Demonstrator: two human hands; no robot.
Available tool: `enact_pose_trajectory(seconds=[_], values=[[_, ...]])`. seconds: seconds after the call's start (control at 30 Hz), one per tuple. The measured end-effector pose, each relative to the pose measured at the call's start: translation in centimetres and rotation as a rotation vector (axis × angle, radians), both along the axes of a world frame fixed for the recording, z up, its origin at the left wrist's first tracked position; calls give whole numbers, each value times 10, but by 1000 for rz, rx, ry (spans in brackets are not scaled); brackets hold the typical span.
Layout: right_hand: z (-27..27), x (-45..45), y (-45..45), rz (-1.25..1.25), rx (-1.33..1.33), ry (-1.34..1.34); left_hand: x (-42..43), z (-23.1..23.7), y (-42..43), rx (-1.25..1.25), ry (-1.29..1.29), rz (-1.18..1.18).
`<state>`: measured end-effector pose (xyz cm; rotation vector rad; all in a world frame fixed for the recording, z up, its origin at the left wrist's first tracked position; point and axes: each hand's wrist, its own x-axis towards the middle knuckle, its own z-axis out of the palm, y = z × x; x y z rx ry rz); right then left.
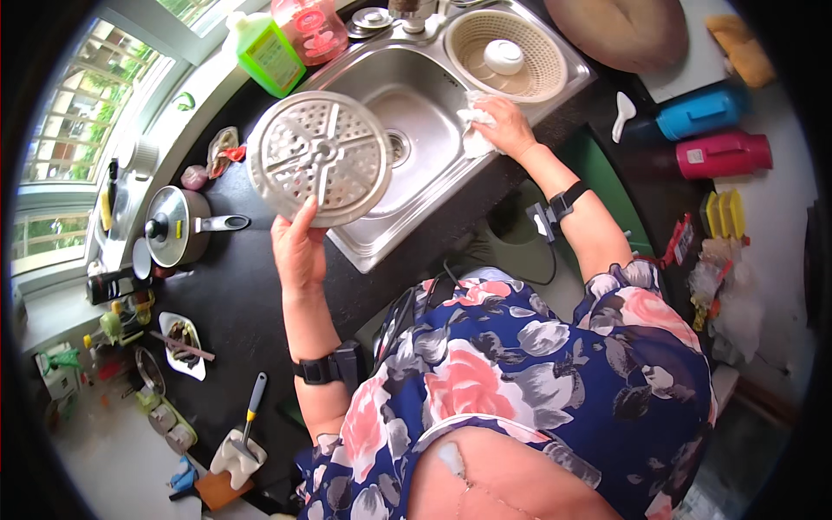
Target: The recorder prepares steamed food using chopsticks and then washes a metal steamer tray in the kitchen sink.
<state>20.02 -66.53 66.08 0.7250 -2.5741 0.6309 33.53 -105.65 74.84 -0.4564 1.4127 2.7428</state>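
My left hand grips the lower rim of a round metal steamer tray, its thumb lying over the edge. The perforated tray is held up above the counter and the left side of the steel sink, hiding part of both. At the sink's right edge, my right hand holds a crumpled white cloth. Behind that hand, a beige plastic colander stands on the sink's drainboard with a white bowl inside it.
A lidded saucepan stands on the dark counter at left, its handle pointing towards the tray. Green and pink bottles stand behind the sink. Blue and magenta flasks are at right, near a white spoon.
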Motion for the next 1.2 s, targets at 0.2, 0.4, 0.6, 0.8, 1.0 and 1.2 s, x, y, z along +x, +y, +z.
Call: enact_pose_trajectory(seconds=[0.2,0.4,0.6,0.8,1.0,1.2], values=[[21,-13,-34,-190,-1000,-559,-14,6,22,30,42,-91],[111,35,-157,432,-855,-73,-18,12,51,-61,58,-154],[113,25,-213,612,-569,26,-5,12,61,-264,91,-182],[80,-36,-174,189,-734,-26,2,40,62,-185,141,-108],[75,46,-180,339,-594,35,-9,12,50,-61,163,18],[79,36,-168,393,-530,130,-15,13,56,72,149,115]])
